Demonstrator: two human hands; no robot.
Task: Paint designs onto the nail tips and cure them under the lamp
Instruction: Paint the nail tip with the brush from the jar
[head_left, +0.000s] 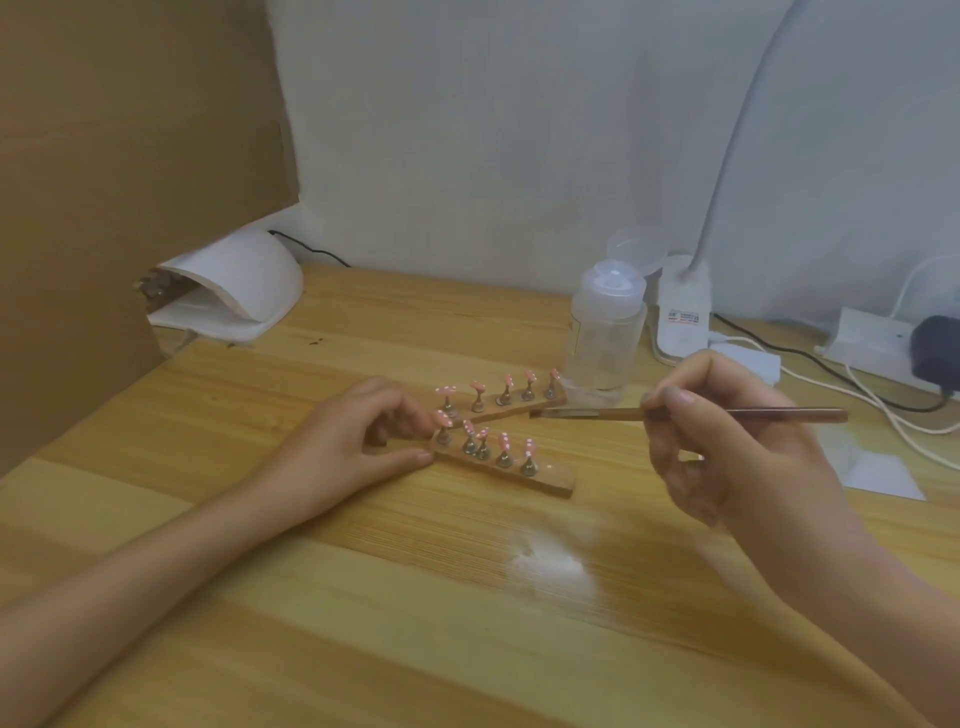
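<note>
Head view. Two wooden strips lie on the tabletop (415, 597) in a shallow V, their left ends close together. The near holder (550, 480) and the far holder (519, 408) each carry five small metal stands. Each stand bears one of the pink nail tips (504, 441), which are marked with white dots. The left hand (358, 441) rests on the tabletop at the left ends of both strips. Its fingers are curled and its thumb lies against the front edge of the near holder, pinching that end. The right hand (727, 441) is raised to the right of the strips, apart from them, and pinches a slim brush (675, 414) between thumb and forefinger. The brush lies almost level, with its tip pointing left at the right end of the far holder. Blur prevents telling whether tip and strip touch. The white curing lamp (234, 286) stands at the far left, well apart from both hands, its opening facing left toward a cardboard panel (130, 156). A clear bottle (605, 332) stands just behind the right end of the far holder. To the right of the bottle is the white base of a desk lamp (683, 312). Further right a power strip (872, 338) carries a black adapter (937, 348). A white paper sheet (883, 475) lies flat to the right of the right hand.
</note>
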